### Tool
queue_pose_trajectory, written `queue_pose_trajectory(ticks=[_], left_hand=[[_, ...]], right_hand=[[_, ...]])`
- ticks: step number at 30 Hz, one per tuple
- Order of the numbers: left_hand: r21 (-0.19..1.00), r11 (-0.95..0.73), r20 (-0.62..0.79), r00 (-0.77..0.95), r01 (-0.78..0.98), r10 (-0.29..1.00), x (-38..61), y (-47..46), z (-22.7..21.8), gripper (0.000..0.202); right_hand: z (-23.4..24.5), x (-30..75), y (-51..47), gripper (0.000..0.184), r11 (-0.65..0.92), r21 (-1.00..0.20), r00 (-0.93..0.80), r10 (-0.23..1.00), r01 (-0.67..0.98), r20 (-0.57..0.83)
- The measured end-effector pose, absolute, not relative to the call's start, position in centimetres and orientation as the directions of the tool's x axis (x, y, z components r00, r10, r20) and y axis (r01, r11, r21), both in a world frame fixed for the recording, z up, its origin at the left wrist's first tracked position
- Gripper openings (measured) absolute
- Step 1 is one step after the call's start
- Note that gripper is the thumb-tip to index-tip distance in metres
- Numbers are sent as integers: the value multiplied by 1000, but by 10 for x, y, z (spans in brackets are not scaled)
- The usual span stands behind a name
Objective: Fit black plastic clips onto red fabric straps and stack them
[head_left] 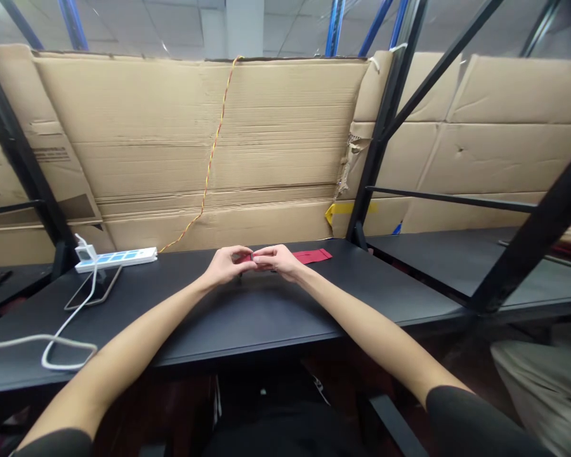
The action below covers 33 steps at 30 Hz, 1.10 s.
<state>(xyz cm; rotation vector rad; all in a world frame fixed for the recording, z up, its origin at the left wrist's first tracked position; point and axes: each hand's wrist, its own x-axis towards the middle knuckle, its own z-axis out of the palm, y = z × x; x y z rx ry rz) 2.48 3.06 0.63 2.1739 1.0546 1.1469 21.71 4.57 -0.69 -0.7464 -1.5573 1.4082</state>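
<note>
- The left hand (226,265) and the right hand (278,260) are close together over the black bench (266,320), near its back edge.
- A small red piece (245,258) is between the two hands, right at the fingers.
- The left fingers are narrow and pinch the red piece. The right fingers are narrow too and seem to pinch its right end.
- The red piece seems to go sideways, from one hand to the other. The fingers hide most of it, so its long way is hard to tell.
- A red strip (314,256) lies on the bench, just to the right of the right hand, which is nearer to it. Its long way runs sideways.
- The strip looks flat and thin, with a dark line on it.
- I cannot tell if the piece and the strip are joined.
</note>
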Motion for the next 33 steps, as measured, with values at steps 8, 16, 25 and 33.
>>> queue_pose_trajectory(ticks=[8,16,25,33], left_hand=[[225,-655,557,457,722,694,17,34,15,26],[184,-565,465,435,804,771,0,45,16,23],[-54,-266,355,267,962,896,-30,62,5,25],[-127,-510,463,506,851,728,0,47,1,36]], right_hand=[[2,236,60,18,188,-982,-242,953,-4,183],[2,249,66,23,428,-838,-351,884,338,310],[-5,262,75,12,417,-253,-341,893,873,294],[-2,257,71,16,616,-297,-590,787,729,184]])
